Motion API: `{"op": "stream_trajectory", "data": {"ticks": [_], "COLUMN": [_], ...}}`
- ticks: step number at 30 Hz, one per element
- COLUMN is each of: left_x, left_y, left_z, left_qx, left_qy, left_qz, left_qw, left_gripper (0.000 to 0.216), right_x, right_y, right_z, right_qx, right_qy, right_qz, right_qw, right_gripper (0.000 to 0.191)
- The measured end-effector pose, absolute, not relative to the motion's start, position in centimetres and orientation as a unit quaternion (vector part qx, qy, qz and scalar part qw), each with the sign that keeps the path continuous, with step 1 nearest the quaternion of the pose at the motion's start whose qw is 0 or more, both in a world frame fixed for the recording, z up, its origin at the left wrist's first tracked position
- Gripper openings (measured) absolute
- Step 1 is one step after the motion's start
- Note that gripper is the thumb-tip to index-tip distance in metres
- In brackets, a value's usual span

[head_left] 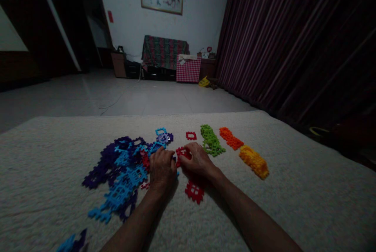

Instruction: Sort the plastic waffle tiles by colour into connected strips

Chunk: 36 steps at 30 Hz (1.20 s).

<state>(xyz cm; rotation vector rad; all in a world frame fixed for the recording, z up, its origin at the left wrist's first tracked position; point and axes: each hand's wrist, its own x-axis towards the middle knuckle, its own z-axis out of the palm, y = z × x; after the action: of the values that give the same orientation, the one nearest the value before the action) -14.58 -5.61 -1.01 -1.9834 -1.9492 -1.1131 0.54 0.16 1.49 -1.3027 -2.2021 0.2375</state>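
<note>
My right hand (199,161) is closed, thumb and fingers pinching a red interlocking plastic tile (179,152). Beside it, my left hand (162,168) rests with bent fingers at the right side of a mixed pile; anything under its fingertips is hidden. That pile holds dark purple tiles (110,158) and light blue tiles (120,191), with a few red bits (145,160) among them. A red window-shaped tile (194,191) lies below my right wrist, and a red frame tile (191,136) lies beyond my hands.
To the right are rows of green tiles (210,140), orange tiles (231,138) and yellow tiles (253,161). Everything lies on a pale fleecy mat (293,189). Beyond are the tiled floor (164,95), a low black cabinet (160,73) and a dark striped curtain (264,28).
</note>
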Motion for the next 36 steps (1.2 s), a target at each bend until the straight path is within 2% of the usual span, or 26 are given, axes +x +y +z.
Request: {"op": "stream_trajectory", "data": {"ticks": [4, 9, 14, 20, 23, 27, 32, 36], "left_x": [-14.6, -14.5, -14.6, -14.6, -14.6, -14.5, -14.4, -14.4], "left_y": [-5.7, -5.7, -5.7, -5.7, -5.6, -5.5, -5.5, -5.7], "left_z": [-1.0, -1.1, -1.1, -1.1, -1.2, -1.2, -1.0, -0.9], "left_qx": [-0.660, -0.657, -0.658, -0.661, -0.657, -0.656, -0.656, -0.655], "left_qy": [-0.648, -0.650, -0.650, -0.645, -0.648, -0.648, -0.649, -0.651], "left_qz": [-0.372, -0.375, -0.375, -0.379, -0.380, -0.382, -0.382, -0.381], "left_qw": [0.076, 0.076, 0.069, 0.065, 0.066, 0.059, 0.052, 0.054], "left_gripper": [0.028, 0.028, 0.028, 0.028, 0.028, 0.027, 0.026, 0.027], "right_x": [2.6, 6.6, 9.4, 9.8, 9.7, 9.9, 9.6, 7.9], "right_y": [1.8, 3.7, 3.7, 2.3, 2.0, 0.6, -2.1, -1.4], "right_z": [1.8, 1.3, -0.1, -1.4, -1.4, -1.3, -0.5, 0.7], "right_qx": [-0.534, -0.514, -0.539, -0.667, -0.669, -0.648, -0.612, -0.654], "right_qy": [-0.758, -0.769, -0.709, -0.651, -0.646, -0.658, -0.690, -0.673], "right_qz": [-0.015, -0.057, -0.066, -0.041, -0.040, -0.041, -0.022, -0.059], "right_qw": [0.375, 0.376, 0.450, 0.361, 0.365, 0.382, 0.385, 0.341], "right_gripper": [0.031, 0.044, 0.036, 0.053, 0.054, 0.049, 0.031, 0.039]}}
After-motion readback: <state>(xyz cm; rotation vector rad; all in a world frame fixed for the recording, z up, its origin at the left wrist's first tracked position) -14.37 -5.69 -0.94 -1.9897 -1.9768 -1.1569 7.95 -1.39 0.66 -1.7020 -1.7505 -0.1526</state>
